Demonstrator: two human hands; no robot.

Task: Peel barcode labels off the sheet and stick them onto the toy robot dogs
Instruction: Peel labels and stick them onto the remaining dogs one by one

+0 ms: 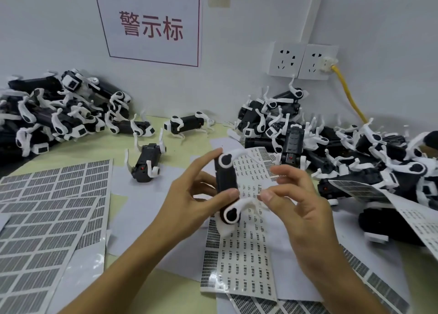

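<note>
1. Holding one toy dog [226, 183] above the bench [180, 147], the left hand [196, 195] grips its black body: thumb across the near lower part, fingers [208, 157] curled round the far side and top.
2. Dog's long axis runs nearly upright in view, tipped slightly; white legs stick out to the right at top and bottom, toward the other hand.
3. Right hand [296, 199] sits just beside the dog on its right, thumb and forefinger pressed together near the lower leg. They seem to pinch something small and pale, likely a peeled label; too blurred to confirm.
4. Label sheet [239, 261] lies flat on the bench directly under both hands, part of its left columns still filled, most cells further right looking already stripped.
5. Key relation: the dog's flank lies immediately left of the right fingertips, almost touching. Judged next move is a short leftward press onto the body, along the long axis; the right hand is the one placed to do it while the left steadies.
6. More full sheets [52, 207] lie at the left. Piles of dogs at far left [59, 109] and right [331, 147]; three loose dogs between them.
7. Risk, as a guess: the lower leg stands between fingertips and body, so a label could catch on it.
</note>
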